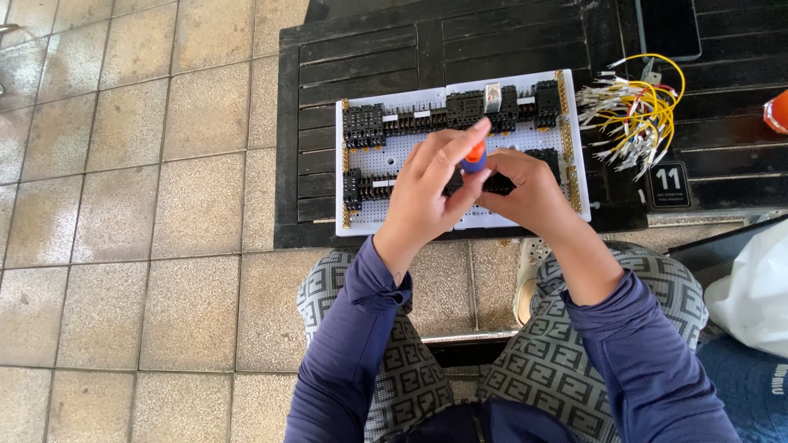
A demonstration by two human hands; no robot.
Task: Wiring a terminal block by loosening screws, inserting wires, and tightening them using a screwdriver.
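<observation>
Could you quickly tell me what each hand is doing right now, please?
Left hand: closed on the orange and blue screwdriver handle.
Right hand: fingers curled over the white panel; what it grips cannot be told.

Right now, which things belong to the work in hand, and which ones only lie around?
In use: screwdriver, left hand, right hand, white board, black sockets.
Lying about: wire bundle, white bag, number tag.

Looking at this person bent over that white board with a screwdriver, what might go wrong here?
The white board overhangs the dark table's near edge, so pressing down could tip it. The left hand hides the screwdriver tip, so it might slip toward the right hand. The loose wires lie close and could snag.
</observation>
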